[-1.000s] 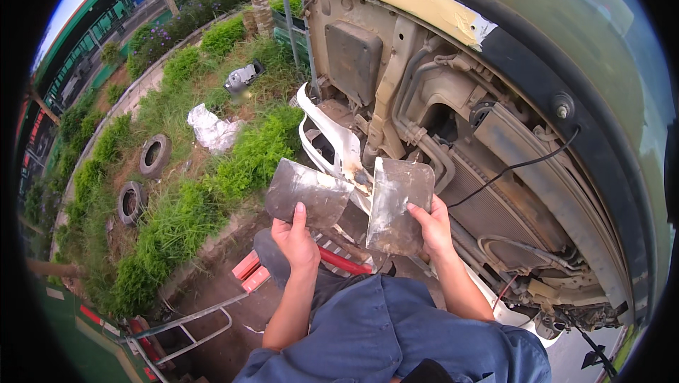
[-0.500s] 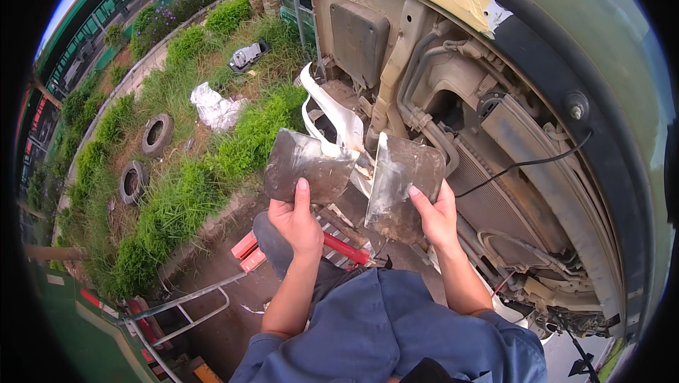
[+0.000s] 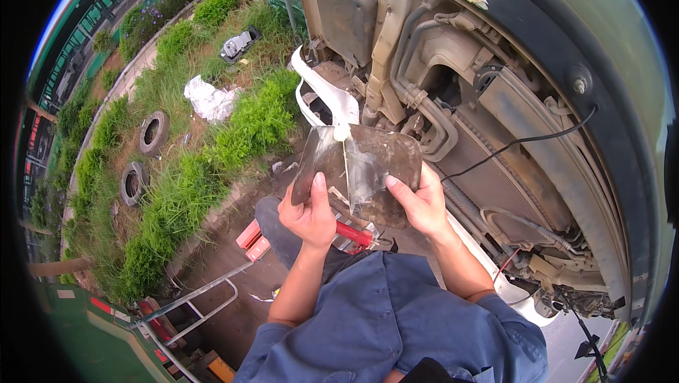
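My left hand grips a flat dark brown plate by its lower edge, thumb on top. A second dark plate, whitish and smeared near its inner edge, is pinched at the right by my right hand. The two plates meet edge to edge in front of me; whether they overlap slightly I cannot tell. Both look thin, with rounded corners and pale scuffs. What material they are is not clear. My fingers beneath the plates are hidden.
To the right is a vehicle's exposed front with a radiator and a black cable. Ahead hangs a curved white panel. Below lie a red cylindrical tool and a metal frame. Old tyres rest on grass.
Both hands have come together, closing the gap between the two plates until their inner edges meet. The left plate has moved right and tilted, the right one left.
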A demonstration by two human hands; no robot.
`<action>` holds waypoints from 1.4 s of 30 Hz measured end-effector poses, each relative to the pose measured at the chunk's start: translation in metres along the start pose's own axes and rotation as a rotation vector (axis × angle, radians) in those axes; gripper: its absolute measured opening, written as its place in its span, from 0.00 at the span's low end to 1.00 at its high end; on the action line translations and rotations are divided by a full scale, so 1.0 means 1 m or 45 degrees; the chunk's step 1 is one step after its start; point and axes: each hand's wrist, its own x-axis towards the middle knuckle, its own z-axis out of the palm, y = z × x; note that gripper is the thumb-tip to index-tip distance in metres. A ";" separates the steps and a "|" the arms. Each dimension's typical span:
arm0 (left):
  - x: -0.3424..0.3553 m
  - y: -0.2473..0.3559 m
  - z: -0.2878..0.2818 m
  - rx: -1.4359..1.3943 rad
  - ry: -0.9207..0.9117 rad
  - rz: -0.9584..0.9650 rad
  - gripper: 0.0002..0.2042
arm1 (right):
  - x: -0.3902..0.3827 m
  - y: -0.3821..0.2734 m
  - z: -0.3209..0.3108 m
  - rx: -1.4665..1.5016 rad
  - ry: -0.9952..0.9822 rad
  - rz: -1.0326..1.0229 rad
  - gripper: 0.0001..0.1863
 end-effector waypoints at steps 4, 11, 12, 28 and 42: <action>0.007 -0.002 -0.001 0.114 -0.084 0.247 0.12 | -0.002 -0.003 -0.003 0.328 0.011 0.095 0.17; 0.023 -0.003 -0.011 0.452 -0.381 0.827 0.16 | 0.001 -0.008 -0.009 0.426 0.066 0.180 0.21; 0.024 -0.006 -0.013 0.442 -0.379 0.831 0.16 | 0.003 -0.008 -0.012 0.418 0.070 0.173 0.21; 0.146 -0.042 0.080 -2.047 -1.051 -0.569 0.11 | 0.154 -0.083 0.005 -2.313 0.106 -0.920 0.30; 0.258 -0.087 0.188 -2.247 -1.051 -0.872 0.10 | 0.282 -0.061 -0.003 -2.739 0.089 -0.811 0.34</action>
